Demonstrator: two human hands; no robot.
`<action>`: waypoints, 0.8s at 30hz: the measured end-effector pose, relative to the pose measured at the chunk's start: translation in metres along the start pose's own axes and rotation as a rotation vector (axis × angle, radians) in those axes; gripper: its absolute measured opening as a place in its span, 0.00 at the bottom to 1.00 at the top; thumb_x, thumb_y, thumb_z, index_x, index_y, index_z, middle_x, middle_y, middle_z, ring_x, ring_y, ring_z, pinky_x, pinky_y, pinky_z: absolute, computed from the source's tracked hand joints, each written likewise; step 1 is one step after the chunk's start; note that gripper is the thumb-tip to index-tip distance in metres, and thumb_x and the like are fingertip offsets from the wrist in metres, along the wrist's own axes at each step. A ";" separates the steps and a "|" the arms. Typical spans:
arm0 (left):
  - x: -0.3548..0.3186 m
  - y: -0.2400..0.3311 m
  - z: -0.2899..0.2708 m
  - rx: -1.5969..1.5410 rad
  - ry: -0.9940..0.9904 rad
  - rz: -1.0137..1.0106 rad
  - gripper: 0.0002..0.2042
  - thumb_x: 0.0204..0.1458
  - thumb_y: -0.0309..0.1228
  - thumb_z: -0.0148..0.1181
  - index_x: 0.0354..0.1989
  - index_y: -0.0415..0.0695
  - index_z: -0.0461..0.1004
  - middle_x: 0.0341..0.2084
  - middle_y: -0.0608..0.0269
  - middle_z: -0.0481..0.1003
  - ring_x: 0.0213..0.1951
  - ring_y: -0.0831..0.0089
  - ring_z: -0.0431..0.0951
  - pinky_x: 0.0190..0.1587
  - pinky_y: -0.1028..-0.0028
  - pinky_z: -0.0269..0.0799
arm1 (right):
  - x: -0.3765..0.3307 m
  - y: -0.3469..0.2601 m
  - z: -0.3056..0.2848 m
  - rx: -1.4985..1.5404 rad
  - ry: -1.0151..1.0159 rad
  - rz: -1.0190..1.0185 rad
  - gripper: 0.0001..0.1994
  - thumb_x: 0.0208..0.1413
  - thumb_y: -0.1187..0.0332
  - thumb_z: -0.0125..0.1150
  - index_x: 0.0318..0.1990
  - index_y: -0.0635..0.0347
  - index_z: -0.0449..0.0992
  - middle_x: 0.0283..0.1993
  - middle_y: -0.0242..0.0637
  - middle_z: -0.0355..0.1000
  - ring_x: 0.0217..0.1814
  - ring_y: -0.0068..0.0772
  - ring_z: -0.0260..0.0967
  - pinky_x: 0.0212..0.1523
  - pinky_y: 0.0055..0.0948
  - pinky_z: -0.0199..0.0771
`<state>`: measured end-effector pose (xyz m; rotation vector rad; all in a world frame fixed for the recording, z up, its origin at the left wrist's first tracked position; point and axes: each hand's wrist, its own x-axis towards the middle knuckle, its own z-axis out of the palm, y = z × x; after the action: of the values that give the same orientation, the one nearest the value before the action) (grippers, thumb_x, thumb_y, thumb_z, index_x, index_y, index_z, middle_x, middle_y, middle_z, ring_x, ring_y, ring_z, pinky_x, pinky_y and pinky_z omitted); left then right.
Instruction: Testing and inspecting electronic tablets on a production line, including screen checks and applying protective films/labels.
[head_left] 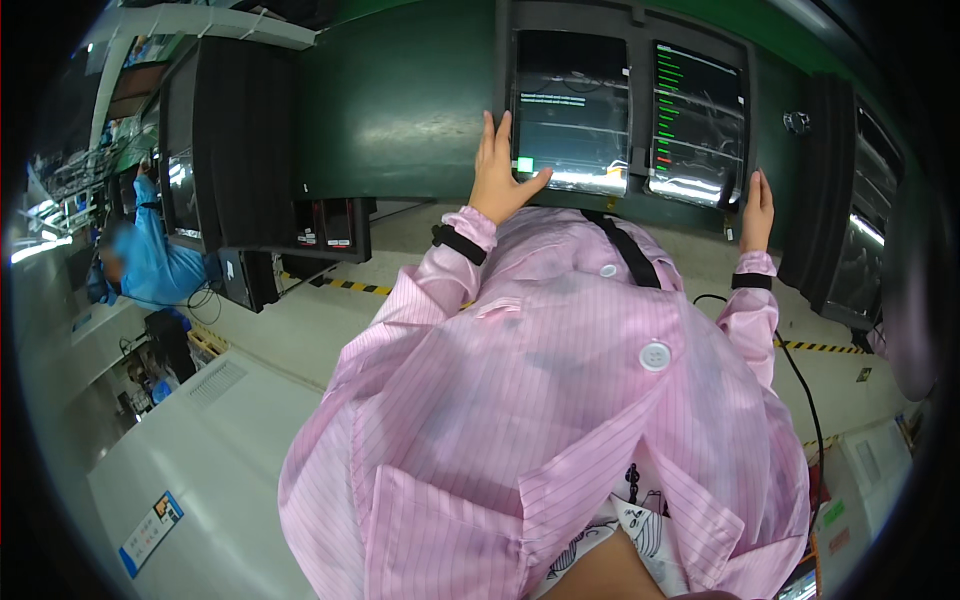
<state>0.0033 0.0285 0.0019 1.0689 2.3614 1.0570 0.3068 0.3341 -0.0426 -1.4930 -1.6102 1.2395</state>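
Two dark screens lie side by side in a black tray (641, 110) in front of me. The left screen (572, 130) shows small green text and a bright green square near its lower left corner. Rows of green lines and a few red ones run down the right screen (703, 120). At the tray's left edge rests my left hand (502, 178), open, its fingers stretched out and its thumb apart toward the left screen. My right hand (758, 212) lies along the right edge with its fingers extended; its thumb is hard to make out.
The tray sits on a green bench (400, 110). A black-framed unit (850, 200) with a screen stands at the right, and a black case (245, 145) at the left. A person in blue (155, 255) is at the far left. A black cable (800, 385) hangs beside my right arm.
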 end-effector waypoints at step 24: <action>0.037 0.148 0.211 0.485 -0.312 0.835 0.29 0.52 0.34 0.55 0.61 0.32 0.61 0.65 0.48 0.57 0.69 0.54 0.52 0.69 0.59 0.47 | -0.061 0.015 -0.026 0.495 -0.523 0.425 0.08 0.62 0.68 0.54 0.39 0.62 0.77 0.31 0.27 0.72 0.31 0.16 0.63 0.33 0.17 0.61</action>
<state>0.1717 0.2252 -0.0281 2.3220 1.9556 0.4420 0.3466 0.2796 -0.0368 -1.2797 -1.1537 2.2240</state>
